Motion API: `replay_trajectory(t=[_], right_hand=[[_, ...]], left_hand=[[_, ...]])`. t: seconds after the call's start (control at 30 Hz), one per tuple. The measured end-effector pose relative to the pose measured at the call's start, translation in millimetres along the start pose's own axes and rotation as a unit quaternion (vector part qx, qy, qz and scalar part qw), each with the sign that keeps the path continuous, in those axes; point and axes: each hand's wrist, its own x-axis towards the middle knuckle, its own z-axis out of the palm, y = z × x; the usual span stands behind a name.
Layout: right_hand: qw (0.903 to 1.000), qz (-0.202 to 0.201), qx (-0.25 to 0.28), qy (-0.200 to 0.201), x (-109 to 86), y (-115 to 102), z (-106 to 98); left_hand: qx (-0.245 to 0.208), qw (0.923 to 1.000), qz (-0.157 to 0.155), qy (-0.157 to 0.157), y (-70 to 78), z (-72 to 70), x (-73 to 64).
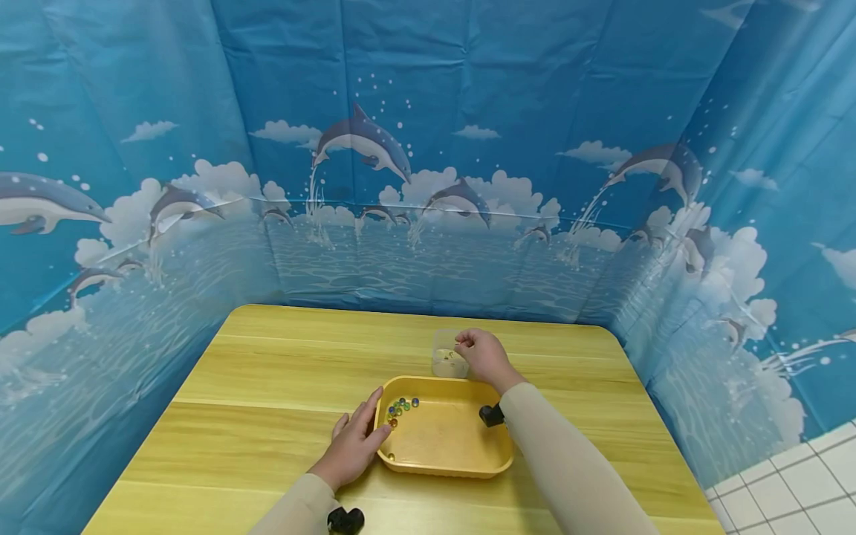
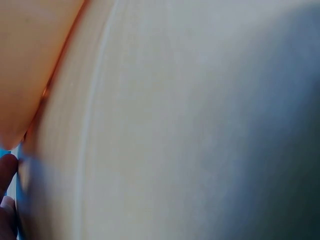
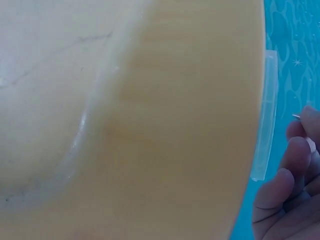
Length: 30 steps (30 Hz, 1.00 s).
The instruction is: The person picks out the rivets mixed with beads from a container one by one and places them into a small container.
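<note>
A yellow tray (image 1: 444, 469) lies on the table, with several glass marbles (image 1: 399, 407) gathered at its left end. My left hand (image 1: 351, 448) rests against the tray's left side, fingers extended along the outside and thumb at the rim. Beyond the tray's far edge stands a clear plastic box (image 1: 440, 365) with small pieces (image 1: 449, 355) in the bottom. My right hand (image 1: 487, 358) is over the box's right side, thumb and forefinger pinching a small, thin, shiny piece (image 3: 296, 116). Most of that piece is hidden by the fingertips, and I cannot tell its kind.
The wood-patterned table (image 1: 267, 371) reaches back to a blue dolphin-printed curtain (image 1: 428, 245) that also hangs along both sides. White tiles (image 1: 789, 483) show at the lower right. Black wrist mounts (image 1: 491, 414) sit at both cuffs.
</note>
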Motion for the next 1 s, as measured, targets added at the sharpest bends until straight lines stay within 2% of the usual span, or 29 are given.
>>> replay_trajectory(t=[0.4, 0.67, 0.83, 1.0], right_hand=[[0.9999, -0.003, -0.013, -0.001, -5.1, 1, 4], [0.9994, -0.029, -0.003, -0.016, -16.9, -13, 14], [0.9957, -0.064, -0.018, -0.065, -26.7, -24, 28], [0.9822, -0.117, -0.067, -0.131, -37.2, -31, 44]], left_hand=[[0.002, 1.0, -0.002, -0.003, -3.5, 1.3, -2.9], [0.005, 1.0, 0.003, -0.002, -10.4, 2.4, 1.2], [0.005, 1.0, 0.003, -0.003, -9.5, 0.6, 3.0], [0.012, 0.9999, -0.003, -0.004, -8.3, -0.3, 2.2]])
